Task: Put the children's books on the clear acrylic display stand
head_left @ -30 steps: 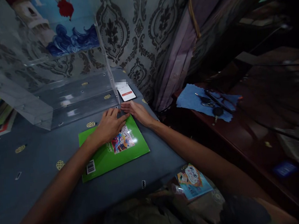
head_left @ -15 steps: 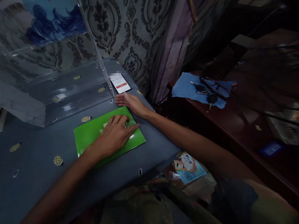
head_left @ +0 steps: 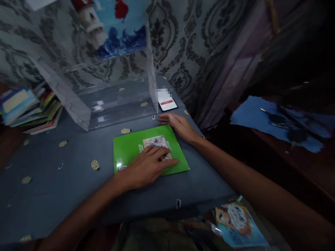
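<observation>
Head view: two bare hands at a table covered with a patterned grey-blue cloth [head_left: 76, 203], one green book [head_left: 129, 147] between them.
Green book: lies flat on the cloth near the table's right end, its long axis running roughly left to right, the far edge slanting a little away toward the right.
Left hand: the nearer one, palm down over the cover; the book lies directly beneath it. The left hand [head_left: 148, 166] has loosely bent fingers, the thumb set apart and pointing right; no pinch shows. It partly hides the printed picture [head_left: 157, 141] on the cover.
Right hand: just beyond the far right corner, so the book lies to its left and nearer the body. The right hand [head_left: 181, 125] has extended fingers laid close together, pointing left; it grips nothing visible. Whether it touches the corner, I cannot tell.
Phone: one, the phone [head_left: 168, 104] lying beyond the right hand, screen up.
Clear stand: one, the clear stand [head_left: 82, 114] standing behind the book, its right panel just beside the phone.
Stacked books: one pile, the stacked books [head_left: 42, 112] left of the stand, too blurred to count.
Blue cloth: one, the blue cloth [head_left: 247, 112] at far right, bearing dark small items [head_left: 278, 118], number unclear.
Packet: one colourful packet [head_left: 241, 226], below the table's near edge.
</observation>
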Demonstrator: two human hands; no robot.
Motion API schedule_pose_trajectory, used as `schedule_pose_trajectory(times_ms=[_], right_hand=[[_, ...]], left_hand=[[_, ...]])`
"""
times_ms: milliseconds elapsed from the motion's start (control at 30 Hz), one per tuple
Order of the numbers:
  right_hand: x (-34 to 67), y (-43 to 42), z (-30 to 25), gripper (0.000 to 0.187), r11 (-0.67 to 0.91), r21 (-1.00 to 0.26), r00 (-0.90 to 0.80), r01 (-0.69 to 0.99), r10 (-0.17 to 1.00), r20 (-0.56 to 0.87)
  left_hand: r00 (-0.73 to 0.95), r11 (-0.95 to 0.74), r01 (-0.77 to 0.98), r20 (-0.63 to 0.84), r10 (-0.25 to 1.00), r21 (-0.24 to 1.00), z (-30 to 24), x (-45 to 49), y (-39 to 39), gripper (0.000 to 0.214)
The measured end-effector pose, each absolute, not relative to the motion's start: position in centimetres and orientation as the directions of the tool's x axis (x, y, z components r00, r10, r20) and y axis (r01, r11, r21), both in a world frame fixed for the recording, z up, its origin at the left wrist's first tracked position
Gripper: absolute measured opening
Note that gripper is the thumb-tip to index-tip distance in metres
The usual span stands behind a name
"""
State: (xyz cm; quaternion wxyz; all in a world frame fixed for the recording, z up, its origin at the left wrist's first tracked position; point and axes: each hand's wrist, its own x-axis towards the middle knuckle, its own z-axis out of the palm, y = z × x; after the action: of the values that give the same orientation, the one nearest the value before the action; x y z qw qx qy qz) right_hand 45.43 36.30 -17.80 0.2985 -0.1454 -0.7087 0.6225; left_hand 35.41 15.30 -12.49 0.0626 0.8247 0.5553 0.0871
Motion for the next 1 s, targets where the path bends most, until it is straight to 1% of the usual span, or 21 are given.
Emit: schedule_pose_trajectory(times_ms=[67, 133, 167, 233, 267, 333, 400, 433, 533, 633, 733, 900, 1000], right_hand=[[45.9, 36.0, -17.2, 0.058, 0.331, -0.936, -0.767, -0.119, 0.568, 0.298], [46.3, 35.3, -16.2, 0.046, 0.543, -0.835, -0.773, -0.094, 0.488, 0.405], [46.4, 34.7, -15.6, 0.041, 0.635, -0.764, -0.781, -0.111, 0.420, 0.463], [46.0, 33.0, -14.1, 0.033, 0.759, -0.623, -0.827, -0.192, 0.217, 0.519], [45.6, 31.9, -13.5, 0.031, 0.786, -0.567, -0.854, -0.245, 0.102, 0.510], [44.2, 29.5, -12.4, 0.031, 0.810, -0.494, -0.901, -0.316, -0.094, 0.423], [42.5, 27.1, -11.8, 0.032, 0.836, -0.426, -0.923, -0.346, -0.221, 0.315], [41.6, 26.0, -11.8, 0.033, 0.851, -0.392, -0.929, -0.350, -0.262, 0.261], [39.7, 23.7, -12.2, 0.034, 0.898, -0.295, -0.942, -0.327, -0.286, 0.175], [39.4, 22.4, -13.0, 0.036, 0.908, -0.255, -0.940, -0.331, -0.294, 0.173], [40.6, 21.6, -13.3, 0.034, 0.895, -0.258, -0.929, -0.363, -0.325, 0.179], [43.0, 19.9, -12.8, 0.036, 0.847, -0.338, -0.912, -0.410, -0.380, 0.154], [43.8, 19.2, -12.8, 0.031, 0.851, -0.305, -0.904, -0.427, -0.403, 0.143]], left_hand=[[0.235, -0.252, 0.946, 0.106, 0.966, 0.205, -13.0, 31.8, 14.9, 0.042], [0.056, -0.084, 0.974, 0.134, 0.989, 0.210, -13.7, 27.8, 14.4, 0.042], [-0.025, -0.008, 0.973, 0.139, 0.990, 0.232, -14.1, 25.9, 14.2, 0.043], [-0.126, 0.085, 0.960, 0.143, 0.982, 0.265, -14.9, 22.9, 13.9, 0.044], [-0.150, 0.105, 0.956, 0.149, 0.977, 0.273, -15.3, 21.8, 13.9, 0.045], [-0.179, 0.129, 0.952, 0.160, 0.971, 0.279, -15.9, 20.7, 13.9, 0.046], [-0.195, 0.142, 0.950, 0.171, 0.966, 0.279, -16.4, 20.5, 14.1, 0.046], [-0.198, 0.144, 0.949, 0.178, 0.964, 0.281, -16.7, 20.6, 14.1, 0.046], [-0.192, 0.126, 0.947, 0.207, 0.959, 0.295, -17.2, 20.7, 14.2, 0.047], [-0.179, 0.100, 0.946, 0.237, 0.955, 0.310, -17.4, 20.6, 14.1, 0.045], [-0.167, 0.085, 0.946, 0.246, 0.955, 0.312, -17.4, 20.6, 14.0, 0.046], [-0.158, 0.071, 0.946, 0.259, 0.953, 0.315, -17.3, 20.7, 13.9, 0.046], [-0.154, 0.058, 0.943, 0.275, 0.949, 0.328, -17.3, 20.7, 13.9, 0.043]])
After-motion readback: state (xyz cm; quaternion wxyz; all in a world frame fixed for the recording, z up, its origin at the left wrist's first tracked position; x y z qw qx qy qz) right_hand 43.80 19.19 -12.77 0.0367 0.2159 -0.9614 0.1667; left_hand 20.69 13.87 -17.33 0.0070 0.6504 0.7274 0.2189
